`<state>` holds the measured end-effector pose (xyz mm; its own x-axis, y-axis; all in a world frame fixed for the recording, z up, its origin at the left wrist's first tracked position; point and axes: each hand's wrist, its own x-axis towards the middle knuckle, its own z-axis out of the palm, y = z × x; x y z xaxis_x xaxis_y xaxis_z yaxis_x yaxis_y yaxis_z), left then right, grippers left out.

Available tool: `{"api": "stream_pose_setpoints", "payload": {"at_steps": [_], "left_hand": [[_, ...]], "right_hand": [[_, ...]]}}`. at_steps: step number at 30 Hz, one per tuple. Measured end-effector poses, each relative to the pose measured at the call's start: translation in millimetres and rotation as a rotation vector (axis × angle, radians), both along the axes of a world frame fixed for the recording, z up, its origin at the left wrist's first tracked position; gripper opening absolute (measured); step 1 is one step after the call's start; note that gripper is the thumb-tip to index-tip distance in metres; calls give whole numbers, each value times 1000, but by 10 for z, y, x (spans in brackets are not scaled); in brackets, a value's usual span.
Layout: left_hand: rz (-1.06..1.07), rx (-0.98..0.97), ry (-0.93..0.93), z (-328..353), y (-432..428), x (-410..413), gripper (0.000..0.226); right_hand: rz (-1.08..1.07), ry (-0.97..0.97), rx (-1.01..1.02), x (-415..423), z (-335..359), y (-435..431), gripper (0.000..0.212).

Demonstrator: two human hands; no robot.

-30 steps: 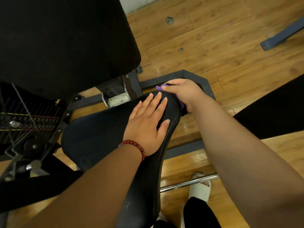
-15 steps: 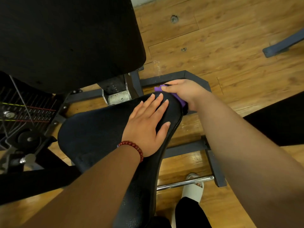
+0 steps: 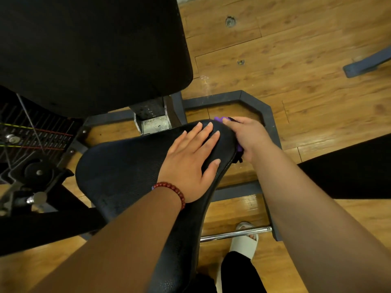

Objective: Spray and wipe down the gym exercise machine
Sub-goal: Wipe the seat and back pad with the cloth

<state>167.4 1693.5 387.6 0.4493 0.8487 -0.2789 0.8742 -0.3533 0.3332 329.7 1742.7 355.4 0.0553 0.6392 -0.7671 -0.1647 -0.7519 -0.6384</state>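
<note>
Purple cloth (image 3: 220,119) shows in two small bits, one past the knuckles and one below the palm, where the right hand (image 3: 247,136) curls round it and presses it against the far right edge of the black seat pad (image 3: 127,166). Most of the cloth is hidden under that hand. The left hand (image 3: 190,161) lies flat on top of the same pad just beside it, fingers straight and a little spread, thumb out toward the right edge, fingertips near the far rim. A red bead bracelet (image 3: 171,188) sits on the left wrist. The seat pad is textured and runs from the near edge of the view up to its rounded far end. Beyond its far left edge rises a large black back pad (image 3: 88,49), with a grey upright post (image 3: 154,117) between the two. A grey steel frame (image 3: 268,115) lies on the wooden floor (image 3: 296,49) around the pad's right side. Off the left edge stands the weight stack (image 3: 31,134) with cables and a pulley. Near the bottom, a chrome bar (image 3: 234,233) crosses above a foot in a white slipper (image 3: 245,244).
</note>
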Motion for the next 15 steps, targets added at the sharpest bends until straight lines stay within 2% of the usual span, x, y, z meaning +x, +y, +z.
{"api": "stream_pose_setpoints", "payload": {"at_steps": [2,4,8,10,15], "left_hand": [[2,-2,1,-3,1,-1,63],[1,-5,3,-9,0,4,63],[6,9,-1,-18,-8,-3,62],[9,13,-1,-24,-7,-8,62],[8,12,-8,-15,-11,-8,63]], "right_hand": [[-63,-48,99,11,24,-60,12],[-108,-40,113,-2,14,-104,15],[-112,18,-75,-54,4,-81,10],[-160,31,-89,-35,7,-144,10],[-238,-98,69,78,47,-558,12]]}}
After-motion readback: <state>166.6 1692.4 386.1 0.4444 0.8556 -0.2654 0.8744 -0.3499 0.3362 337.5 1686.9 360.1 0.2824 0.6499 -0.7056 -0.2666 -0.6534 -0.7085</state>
